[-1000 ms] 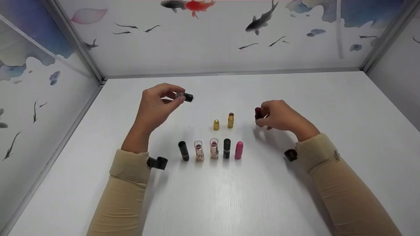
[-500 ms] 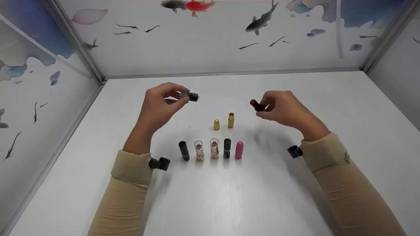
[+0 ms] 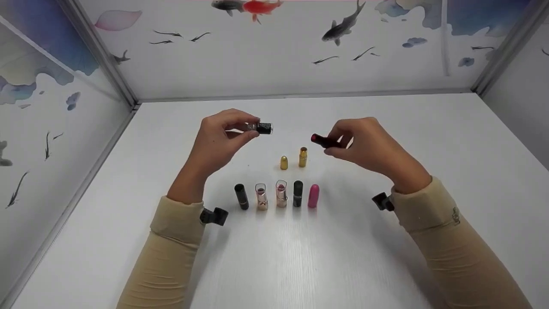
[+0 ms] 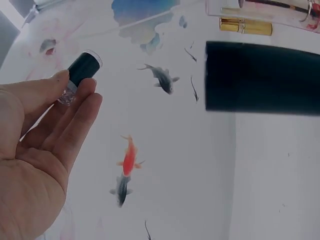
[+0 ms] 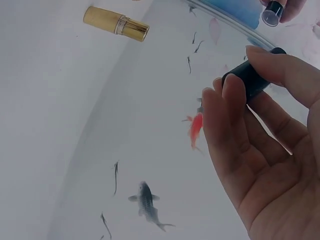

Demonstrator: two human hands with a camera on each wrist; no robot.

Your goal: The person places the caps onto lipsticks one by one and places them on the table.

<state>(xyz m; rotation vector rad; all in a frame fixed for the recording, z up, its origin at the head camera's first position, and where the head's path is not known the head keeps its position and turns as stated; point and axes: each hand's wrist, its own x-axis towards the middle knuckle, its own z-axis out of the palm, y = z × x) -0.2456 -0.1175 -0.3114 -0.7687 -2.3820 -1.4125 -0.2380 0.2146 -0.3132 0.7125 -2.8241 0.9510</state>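
Note:
In the head view my left hand [image 3: 223,139] pinches a small black lipstick cap [image 3: 264,128] between thumb and fingers. The left wrist view shows this cap [image 4: 84,68] with a clear rim at one end and a glittery clear part at the other. My right hand [image 3: 364,143] grips a dark lipstick tube [image 3: 326,141], its red tip pointing left toward the cap. Both things are held up above the table, apart from each other. In the right wrist view fingers cover part of the lipstick tube [image 5: 254,78].
Below the hands stand a gold cap [image 3: 284,163] and a gold lipstick [image 3: 303,157]. Nearer is a row: a black tube [image 3: 241,196], two clear-capped lipsticks [image 3: 261,201], another black tube [image 3: 297,195] and a pink one [image 3: 313,196]. Printed panels [image 3: 279,64] border the white table.
My left hand has moved right with the cap. My right hand has raised the lipstick tube from near the table, tipped it from upright to nearly level and brought it left, narrowing the gap.

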